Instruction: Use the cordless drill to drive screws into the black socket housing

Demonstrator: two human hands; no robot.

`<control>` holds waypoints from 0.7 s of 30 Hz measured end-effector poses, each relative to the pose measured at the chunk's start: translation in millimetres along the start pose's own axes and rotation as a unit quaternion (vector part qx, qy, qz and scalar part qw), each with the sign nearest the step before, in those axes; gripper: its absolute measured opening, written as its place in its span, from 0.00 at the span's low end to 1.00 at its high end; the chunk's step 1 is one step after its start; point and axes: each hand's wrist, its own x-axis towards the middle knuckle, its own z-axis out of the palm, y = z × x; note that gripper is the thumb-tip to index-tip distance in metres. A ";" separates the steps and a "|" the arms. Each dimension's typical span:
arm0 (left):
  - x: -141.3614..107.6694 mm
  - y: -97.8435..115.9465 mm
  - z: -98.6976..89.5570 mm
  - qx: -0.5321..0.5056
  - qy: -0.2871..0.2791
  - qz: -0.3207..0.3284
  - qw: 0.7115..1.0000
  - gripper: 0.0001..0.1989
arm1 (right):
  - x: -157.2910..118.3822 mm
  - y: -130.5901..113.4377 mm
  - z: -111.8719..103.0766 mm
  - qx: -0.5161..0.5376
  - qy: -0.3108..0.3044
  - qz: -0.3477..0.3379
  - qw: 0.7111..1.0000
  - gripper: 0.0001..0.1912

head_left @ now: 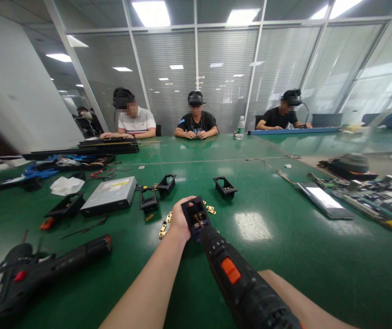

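Observation:
My left hand [180,221] is closed around a black plastic socket housing [187,212], tilted with its open face towards me. Brass-coloured contacts show inside it. A black cordless screwdriver [251,288] with an orange switch points into the housing, its tip among the contacts. Mostly hidden behind the tool, my right hand [267,277] grips it. Small brass plates [162,228] lie beside my left hand, and a few more are just past the housing. Three similar black housings, one of them at the right [225,186], stand farther back on the green table.
Another power tool [41,269] lies at the left front, near a silver disc drive [110,195]. Circuit boards [384,203] and a phone [324,199] lie at the right. Across the table sit several people, near a water bottle [240,128] and black strips [108,145].

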 end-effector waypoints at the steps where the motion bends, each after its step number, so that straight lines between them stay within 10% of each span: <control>1: 0.1 -0.3 0.3 0.001 0.000 -0.003 1.000 0.06 | 0.2 0.8 1.2 0.017 0.000 0.004 1.000 0.19; 21: -1.5 -0.5 0.8 -0.002 -0.001 -0.013 1.000 0.06 | 4.5 7.7 3.6 0.108 0.013 0.034 0.993 0.22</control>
